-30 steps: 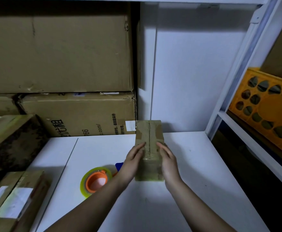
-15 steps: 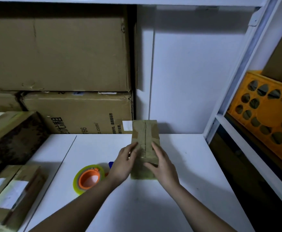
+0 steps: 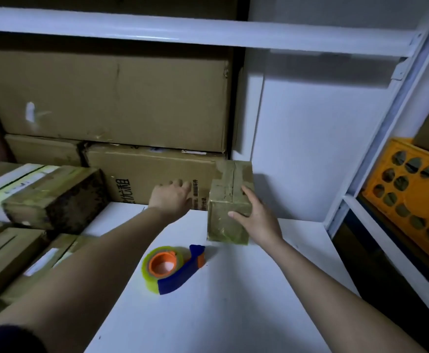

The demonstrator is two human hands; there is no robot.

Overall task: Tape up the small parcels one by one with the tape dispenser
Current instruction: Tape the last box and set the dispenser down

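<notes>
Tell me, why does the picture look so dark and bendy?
Head view: dim light, a grainy picture; the shelf bar bows from the wide-angle lens; the tape dispenser and right hand cast soft shadows on the white table; the stacked parcels at far left look blurred.

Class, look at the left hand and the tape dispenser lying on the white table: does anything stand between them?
Nothing visible does. The left hand hovers near the printed carton, and bare table separates it from the tape dispenser. The right hand holds the small parcel off to the side.
</notes>
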